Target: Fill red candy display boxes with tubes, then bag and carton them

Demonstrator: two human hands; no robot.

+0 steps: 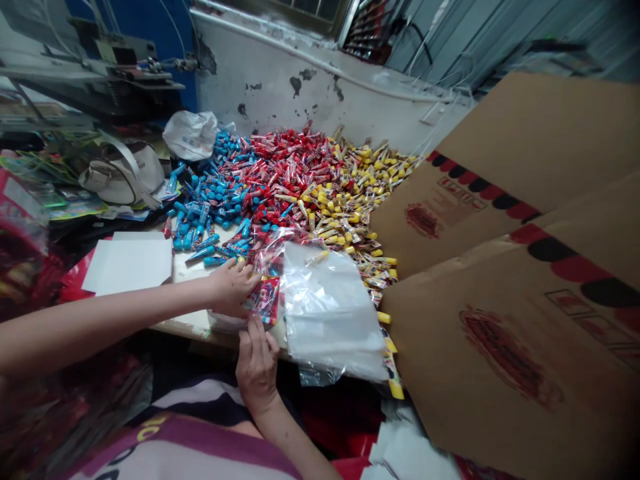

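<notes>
Where the desk [183, 270] ends nearest you, your left hand [233, 287] grips a printed packet [265, 297]; your right hand [257, 363], fingers straight, touches its lower edge. Adjacent: clear bags [330, 313]. Behind: blue tubes [210, 200], red tubes [285, 170], yellow tubes [350, 193], heaped.

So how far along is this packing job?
Early, it seems. No finished packets are clearly visible. In hand: the left hand grips one printed packet, the right hand touching its lower edge. Left: piles of blue tubes, red tubes and yellow tubes, plus a stack of empty clear bags.
</notes>
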